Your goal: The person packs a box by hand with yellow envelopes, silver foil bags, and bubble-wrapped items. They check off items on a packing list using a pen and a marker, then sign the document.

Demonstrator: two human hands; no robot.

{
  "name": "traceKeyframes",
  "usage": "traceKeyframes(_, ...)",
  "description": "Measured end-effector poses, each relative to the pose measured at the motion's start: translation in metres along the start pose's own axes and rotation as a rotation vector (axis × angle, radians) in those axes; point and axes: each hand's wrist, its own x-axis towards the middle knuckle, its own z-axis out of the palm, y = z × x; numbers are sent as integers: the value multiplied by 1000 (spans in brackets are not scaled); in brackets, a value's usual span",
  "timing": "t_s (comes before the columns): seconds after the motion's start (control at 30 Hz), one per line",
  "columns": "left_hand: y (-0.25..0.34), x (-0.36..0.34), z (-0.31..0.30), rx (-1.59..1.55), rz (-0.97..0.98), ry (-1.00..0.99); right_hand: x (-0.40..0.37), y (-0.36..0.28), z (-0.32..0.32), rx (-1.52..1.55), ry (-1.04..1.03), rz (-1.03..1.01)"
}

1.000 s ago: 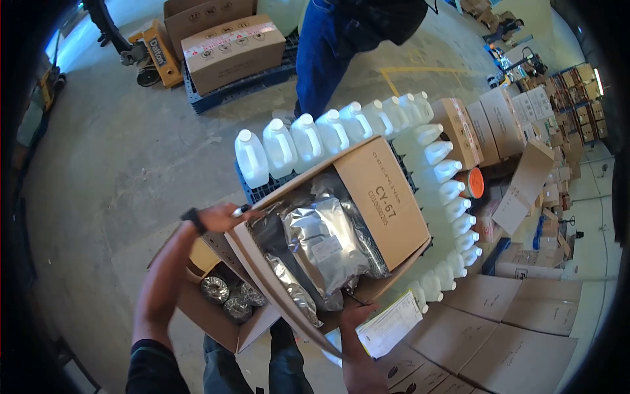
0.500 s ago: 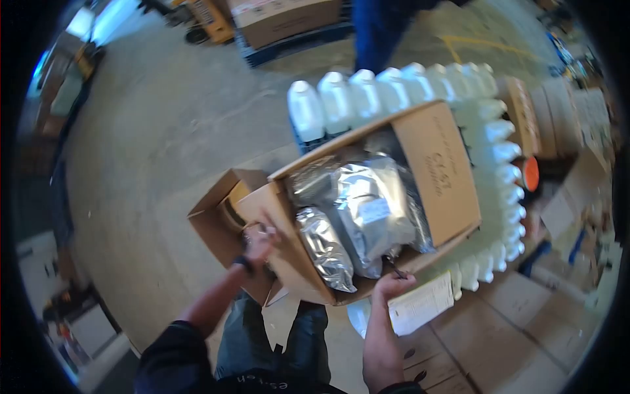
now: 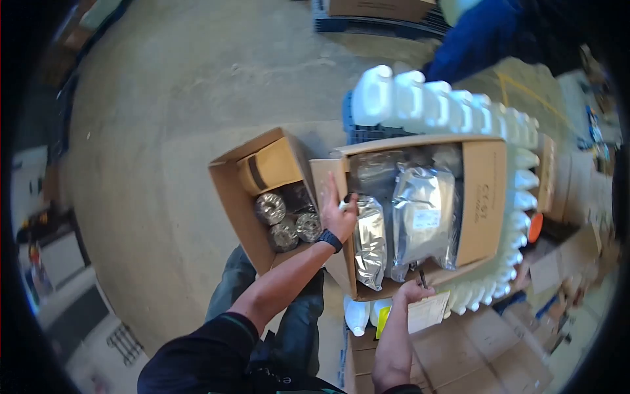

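My left hand (image 3: 340,220), with a dark watch on its wrist, is at the left flap (image 3: 326,172) of a large open carton. One finger is stretched along the flap; a small black-and-white thing, too small to name, is between the others. My right hand (image 3: 413,291) grips a dark pen (image 3: 423,280) at the carton's near edge, beside a printed sheet (image 3: 428,312). Silvery bags (image 3: 426,217) lie in the carton. Left of it, a smaller open box (image 3: 230,203) contains a yellow-brown packet (image 3: 269,166) and several shiny round rolls (image 3: 283,235).
White jugs (image 3: 374,97) stand in rows around the large carton. A person's blue-clad leg (image 3: 476,43) is beyond them. Flat cartons (image 3: 469,341) lie at the lower right, and a loaded pallet (image 3: 374,25) is at the top. An orange round thing (image 3: 535,227) is at the right.
The view has shifted, putting both boxes farther right. My left hand has moved from the smaller box's side to the large carton's flap, and the rolls now show. My right hand still holds the pen.
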Motion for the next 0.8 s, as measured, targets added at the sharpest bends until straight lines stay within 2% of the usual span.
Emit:
traceKeyframes(0.03,-3,0,6,-61,30,29,0,1,0,-30,-7,-9)
traceKeyframes(0.1,-1,4,2,-152,-42,-81,-1,-3,-1,-126,-32,-26)
traceKeyframes(0.13,2,6,-1,-192,-91,-143,-26,-91,-53,-188,-23,69)
traceKeyframes(0.17,4,10,-6,-223,-144,-194,-15,-43,-22,-27,44,58)
traceKeyframes(0.2,7,13,-8,-243,-182,-239,-9,-10,1,-126,129,-134)
traceKeyframes(0.23,14,14,-13,-266,-229,-288,-18,-37,-19,-170,29,-55)
traceKeyframes(0.27,21,16,-20,-282,-295,-346,-21,-39,-21,-26,-14,52)
traceKeyframes(0.33,-18,16,3,-205,-18,-226,-36,-72,-48,-46,-172,162)
traceKeyframes(0.37,-1,15,-8,-280,-54,-273,-42,-79,-50,-6,-145,133)
traceKeyframes(0.4,1,17,-9,-208,4,-256,-48,-80,-53,35,-116,108)
traceKeyframes(0.47,8,20,-14,-202,-82,-345,-50,-74,-48,74,-77,118)
traceKeyframes(0.5,-12,24,1,-219,74,-258,-56,-80,-54,96,-104,127)
traceKeyframes(0.53,-14,28,3,-150,93,-242,-64,-81,-57,118,-131,141)
traceKeyframes(0.57,-20,34,8,-158,96,-269,-70,-72,-46,59,-34,97)
traceKeyframes(0.67,-14,53,5,-95,64,-346,-96,-90,-59,185,-29,232)
traceKeyframes(0.77,-4,49,-2,-67,168,-289,-97,-91,-45,192,-46,296)
traceKeyframes(0.8,-2,41,0,-62,108,-205,-95,-95,-44,203,-55,305)
